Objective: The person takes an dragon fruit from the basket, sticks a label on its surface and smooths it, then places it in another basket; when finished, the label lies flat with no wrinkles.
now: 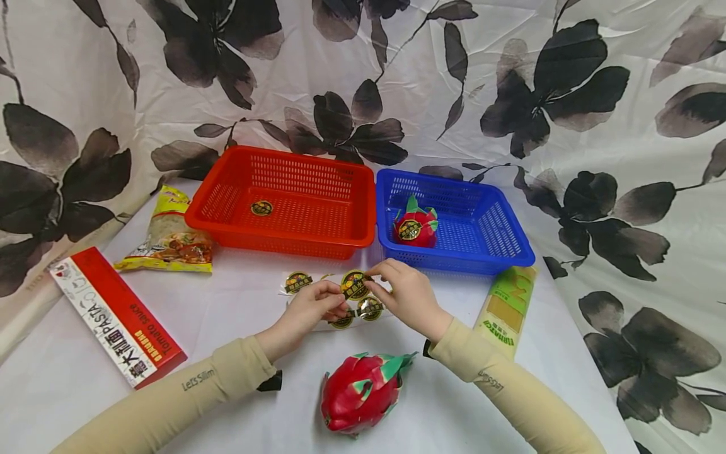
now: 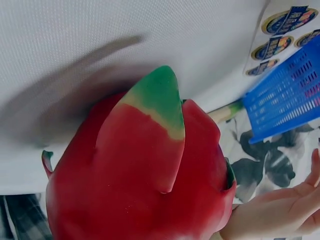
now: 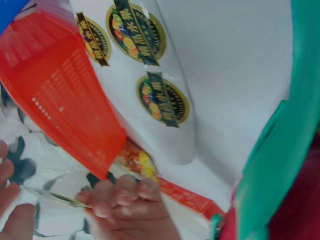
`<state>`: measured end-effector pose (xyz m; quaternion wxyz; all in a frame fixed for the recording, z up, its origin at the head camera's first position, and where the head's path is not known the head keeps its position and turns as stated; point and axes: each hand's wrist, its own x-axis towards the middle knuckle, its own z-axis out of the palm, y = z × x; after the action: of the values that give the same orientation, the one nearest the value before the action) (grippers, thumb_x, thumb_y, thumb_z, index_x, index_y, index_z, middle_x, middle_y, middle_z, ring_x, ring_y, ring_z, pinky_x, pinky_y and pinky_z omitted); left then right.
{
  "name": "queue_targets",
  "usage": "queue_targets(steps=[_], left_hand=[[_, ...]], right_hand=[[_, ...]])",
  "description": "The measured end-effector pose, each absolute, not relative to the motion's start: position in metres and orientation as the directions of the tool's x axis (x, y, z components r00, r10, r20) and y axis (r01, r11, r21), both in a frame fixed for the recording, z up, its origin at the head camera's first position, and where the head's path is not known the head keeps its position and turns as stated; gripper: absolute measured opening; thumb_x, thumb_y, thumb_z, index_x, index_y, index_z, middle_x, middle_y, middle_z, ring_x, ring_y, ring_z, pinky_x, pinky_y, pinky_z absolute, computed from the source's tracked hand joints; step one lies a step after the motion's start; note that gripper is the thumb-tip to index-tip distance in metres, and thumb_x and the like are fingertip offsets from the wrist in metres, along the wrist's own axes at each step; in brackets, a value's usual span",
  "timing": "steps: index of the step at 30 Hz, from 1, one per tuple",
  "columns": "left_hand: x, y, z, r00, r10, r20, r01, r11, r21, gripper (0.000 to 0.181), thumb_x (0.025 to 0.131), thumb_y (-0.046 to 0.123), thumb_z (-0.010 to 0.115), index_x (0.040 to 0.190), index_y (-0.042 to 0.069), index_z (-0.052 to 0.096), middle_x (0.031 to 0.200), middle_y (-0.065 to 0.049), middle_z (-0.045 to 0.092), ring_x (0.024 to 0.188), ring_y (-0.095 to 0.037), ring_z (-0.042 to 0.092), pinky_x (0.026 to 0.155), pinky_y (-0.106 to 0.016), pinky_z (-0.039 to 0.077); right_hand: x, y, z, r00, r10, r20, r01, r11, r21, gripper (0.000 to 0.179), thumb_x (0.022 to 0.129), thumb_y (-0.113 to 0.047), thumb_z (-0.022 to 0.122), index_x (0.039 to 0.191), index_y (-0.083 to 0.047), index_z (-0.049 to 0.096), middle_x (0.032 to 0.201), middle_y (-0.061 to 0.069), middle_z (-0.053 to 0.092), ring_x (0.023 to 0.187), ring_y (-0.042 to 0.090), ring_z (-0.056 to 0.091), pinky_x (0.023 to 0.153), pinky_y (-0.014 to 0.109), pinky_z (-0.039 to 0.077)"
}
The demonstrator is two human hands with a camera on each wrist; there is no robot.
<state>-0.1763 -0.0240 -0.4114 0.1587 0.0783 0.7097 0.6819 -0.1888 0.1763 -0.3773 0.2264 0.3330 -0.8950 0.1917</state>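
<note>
A round black-and-gold sticker (image 1: 355,285) is held up between both hands, seen nearly edge-on in the right wrist view. My left hand (image 1: 309,312) pinches one edge of it with curled fingers. The opposite edge is between the thumb and fingers of my right hand (image 1: 411,296). Below them lies a white sticker sheet (image 3: 172,142) bearing several more round fruit stickers. A red dragon fruit (image 1: 363,391) with green-tipped scales lies on the table between my forearms, filling much of the left wrist view.
Behind the hands stand a red basket (image 1: 283,243) with one sticker inside and a blue basket (image 1: 482,236) holding a stickered dragon fruit (image 1: 416,230). On the left are a yellow food bag (image 1: 172,236) and a pasta box (image 1: 119,315); a green-yellow pack (image 1: 507,309) lies right.
</note>
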Motion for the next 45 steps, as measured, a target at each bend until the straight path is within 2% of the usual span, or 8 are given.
queue_targets(steps=[4, 7, 13, 23, 31, 36, 40, 45], left_hand=[[-0.177, -0.023, -0.413, -0.936, 0.327, -0.134, -0.116, 0.073, 0.990, 0.018, 0.090, 0.008, 0.053, 0.102, -0.006, 0.054, 0.083, -0.011, 0.066, 0.073, -0.014, 0.063, 0.072, -0.034, 0.052], [-0.177, -0.024, -0.415, -0.930, 0.341, -0.137, -0.114, 0.086, 0.990, 0.018, 0.091, 0.007, 0.053, 0.102, -0.007, 0.054, 0.084, -0.014, 0.066, 0.072, -0.011, 0.062, 0.069, -0.030, 0.051], [-0.178, -0.025, -0.416, -0.922, 0.363, -0.133, -0.106, 0.093, 0.990, 0.019, 0.091, 0.008, 0.052, 0.102, -0.008, 0.054, 0.085, -0.015, 0.066, 0.072, -0.010, 0.061, 0.069, -0.028, 0.051], [-0.177, -0.025, -0.418, -0.912, 0.382, -0.146, -0.104, 0.128, 0.986, 0.020, 0.091, 0.008, 0.051, 0.103, -0.008, 0.054, 0.092, -0.023, 0.065, 0.074, -0.011, 0.062, 0.072, -0.033, 0.052], [-0.175, -0.022, -0.419, -0.913, 0.358, -0.195, -0.160, 0.126, 0.979, 0.036, 0.090, 0.008, 0.050, 0.121, -0.010, 0.044, 0.100, -0.026, 0.063, 0.073, -0.013, 0.062, 0.073, -0.035, 0.053], [-0.169, -0.023, -0.418, -0.878, 0.415, -0.238, -0.126, 0.279, 0.952, 0.041, 0.092, 0.030, 0.053, 0.118, -0.001, 0.048, 0.103, -0.021, 0.062, 0.080, -0.021, 0.063, 0.070, -0.033, 0.051], [-0.159, -0.022, -0.416, -0.810, 0.517, -0.277, 0.001, 0.474, 0.880, 0.051, 0.086, 0.052, 0.054, 0.113, 0.009, 0.055, 0.102, -0.010, 0.061, 0.083, -0.020, 0.060, 0.068, -0.033, 0.050], [-0.144, -0.018, -0.412, -0.760, 0.591, -0.271, 0.152, 0.566, 0.810, 0.060, 0.083, 0.057, 0.055, 0.116, 0.006, 0.055, 0.105, -0.005, 0.062, 0.094, -0.017, 0.059, 0.076, -0.036, 0.050]], right_hand=[[-0.193, 0.181, -0.377, -0.780, -0.438, 0.447, -0.589, 0.755, -0.287, 0.025, 0.085, -0.025, 0.066, 0.104, -0.009, 0.065, 0.094, 0.000, 0.064, 0.079, 0.016, 0.060, 0.061, 0.025, 0.048], [-0.193, 0.183, -0.378, -0.816, -0.431, 0.386, -0.559, 0.760, -0.332, 0.025, 0.086, -0.027, 0.064, 0.105, -0.010, 0.065, 0.094, 0.000, 0.064, 0.080, 0.018, 0.060, 0.061, 0.025, 0.047], [-0.192, 0.183, -0.380, -0.820, -0.441, 0.364, -0.561, 0.743, -0.364, 0.019, 0.087, -0.025, 0.064, 0.098, -0.011, 0.066, 0.089, 0.000, 0.064, 0.080, 0.020, 0.061, 0.063, 0.024, 0.049], [-0.188, 0.183, -0.381, -0.812, -0.452, 0.369, -0.576, 0.724, -0.380, 0.007, 0.083, -0.019, 0.068, 0.085, -0.013, 0.066, 0.082, -0.001, 0.064, 0.075, 0.013, 0.061, 0.063, 0.021, 0.050], [-0.184, 0.186, -0.381, -0.811, -0.455, 0.368, -0.579, 0.717, -0.388, 0.007, 0.084, -0.019, 0.067, 0.083, -0.013, 0.065, 0.080, -0.001, 0.063, 0.072, 0.013, 0.062, 0.062, 0.020, 0.050], [-0.184, 0.189, -0.381, -0.817, -0.423, 0.392, -0.566, 0.720, -0.403, 0.007, 0.084, -0.017, 0.067, 0.084, -0.011, 0.065, 0.081, 0.001, 0.064, 0.075, 0.016, 0.063, 0.064, 0.025, 0.051], [-0.184, 0.193, -0.381, -0.825, -0.387, 0.412, -0.546, 0.735, -0.402, 0.006, 0.084, -0.016, 0.068, 0.083, -0.011, 0.064, 0.080, 0.000, 0.064, 0.073, 0.014, 0.061, 0.063, 0.024, 0.051], [-0.184, 0.197, -0.380, -0.825, -0.370, 0.426, -0.540, 0.737, -0.406, 0.006, 0.084, -0.016, 0.068, 0.083, -0.011, 0.064, 0.078, -0.001, 0.063, 0.069, 0.012, 0.058, 0.062, 0.024, 0.050]])
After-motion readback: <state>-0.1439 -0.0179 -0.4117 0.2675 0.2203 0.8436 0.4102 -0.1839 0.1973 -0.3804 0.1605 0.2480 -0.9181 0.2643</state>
